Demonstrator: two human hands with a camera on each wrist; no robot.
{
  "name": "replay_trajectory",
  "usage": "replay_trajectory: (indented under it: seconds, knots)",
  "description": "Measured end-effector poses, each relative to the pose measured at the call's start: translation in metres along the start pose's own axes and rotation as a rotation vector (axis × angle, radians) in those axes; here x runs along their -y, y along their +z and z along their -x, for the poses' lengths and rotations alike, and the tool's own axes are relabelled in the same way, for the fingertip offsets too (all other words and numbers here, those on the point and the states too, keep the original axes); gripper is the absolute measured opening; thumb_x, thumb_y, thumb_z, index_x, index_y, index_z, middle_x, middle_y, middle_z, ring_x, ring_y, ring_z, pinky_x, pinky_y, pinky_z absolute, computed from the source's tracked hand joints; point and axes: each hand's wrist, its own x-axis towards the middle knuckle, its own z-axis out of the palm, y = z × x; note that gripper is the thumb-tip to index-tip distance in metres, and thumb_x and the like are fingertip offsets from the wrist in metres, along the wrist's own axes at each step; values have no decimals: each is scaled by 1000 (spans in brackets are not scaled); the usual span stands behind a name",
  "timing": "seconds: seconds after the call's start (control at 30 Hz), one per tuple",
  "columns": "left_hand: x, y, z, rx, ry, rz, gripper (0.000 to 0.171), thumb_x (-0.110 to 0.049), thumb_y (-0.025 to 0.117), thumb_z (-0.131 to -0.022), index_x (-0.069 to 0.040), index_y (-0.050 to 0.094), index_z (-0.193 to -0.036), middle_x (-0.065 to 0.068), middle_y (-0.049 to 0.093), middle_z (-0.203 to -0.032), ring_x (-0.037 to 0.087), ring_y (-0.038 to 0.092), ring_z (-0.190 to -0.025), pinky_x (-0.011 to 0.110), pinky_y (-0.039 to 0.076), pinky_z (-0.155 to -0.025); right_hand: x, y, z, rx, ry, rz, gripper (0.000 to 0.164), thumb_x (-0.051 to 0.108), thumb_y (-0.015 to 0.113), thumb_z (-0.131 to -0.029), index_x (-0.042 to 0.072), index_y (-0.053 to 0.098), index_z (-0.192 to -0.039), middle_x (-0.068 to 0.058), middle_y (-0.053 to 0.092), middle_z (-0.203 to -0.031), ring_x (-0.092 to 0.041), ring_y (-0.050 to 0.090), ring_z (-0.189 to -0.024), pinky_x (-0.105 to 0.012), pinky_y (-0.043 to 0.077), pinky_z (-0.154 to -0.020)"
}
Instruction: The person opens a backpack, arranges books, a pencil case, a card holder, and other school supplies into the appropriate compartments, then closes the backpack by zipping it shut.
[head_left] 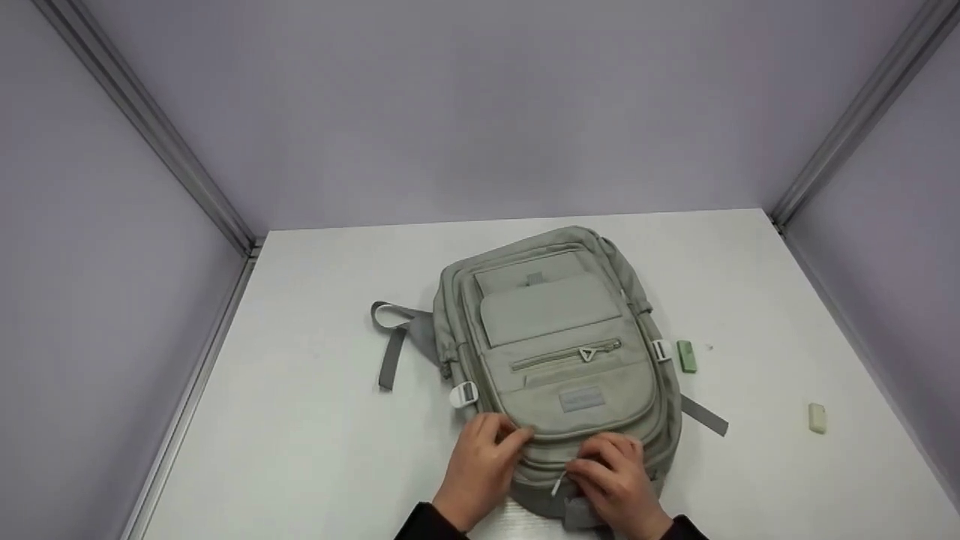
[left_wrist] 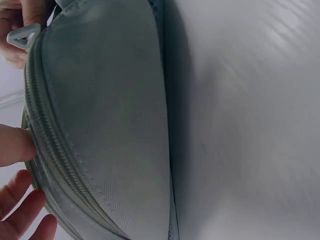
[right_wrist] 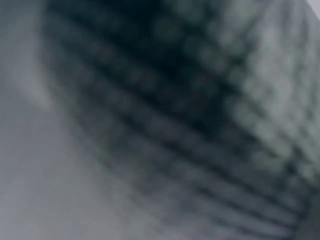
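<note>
A grey-green backpack (head_left: pixel 551 307) lies on the white table with its front pockets up and its bottom toward me. At the lower left of the bag, my left hand (head_left: pixel 484 457) pinches the fabric beside a curved zipper. Its fingertips (left_wrist: pixel 30 207) and thumb show at the zipper's edge in the left wrist view. My right hand (head_left: pixel 615 480), at the bottom right, pinches a pale zipper pull (head_left: pixel 558 484). That pull's triangular loop sticks out beside the fingers in the left wrist view. The right wrist view is a dark, ribbed blur.
Right of the bag lie a small green block (head_left: pixel 686 356) and a small cream block (head_left: pixel 817 418). Grey straps (head_left: pixel 391 358) spread from the bag's sides across the table (head_left: pixel 322 450). Pale panels (head_left: pixel 487 112) enclose the back and sides.
</note>
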Motion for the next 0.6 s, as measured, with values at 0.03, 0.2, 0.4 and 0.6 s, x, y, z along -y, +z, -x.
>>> replay_trajectory:
  seconds: [0.03,0.2,0.4,0.6]
  knots:
    - [-2,0,0,6,1,-1,28,-18,76,-86,-23,68,-112,-2,55,-104,12,52,-94,29,44,-85,0,-1,0,4,-1,1,30,35,53,-102,19,71,-83,0,62,-90,-17,51,-91,-32,28,-85]
    - [-15,4,-3,40,51,-26,29,-27,77,-85,-24,66,-112,-1,56,-113,15,53,-105,33,45,-93,4,-12,0,111,29,49,28,33,48,-103,22,65,-83,6,54,-88,-11,44,-84,-27,26,-77]
    - [-28,10,-11,89,121,-114,8,-24,60,-99,-30,65,-99,-6,55,-112,11,47,-105,30,31,-89,5,-29,-3,309,75,65,24,8,70,-84,30,61,-82,15,50,-85,-2,36,-82,-23,14,-77]
    - [-32,13,-14,60,169,-193,21,-21,53,-101,-30,62,-84,-7,54,-107,10,44,-98,29,26,-85,-3,-36,-2,371,88,-63,32,-1,72,-82,29,61,-82,18,56,-86,0,41,-82,-24,16,-77]
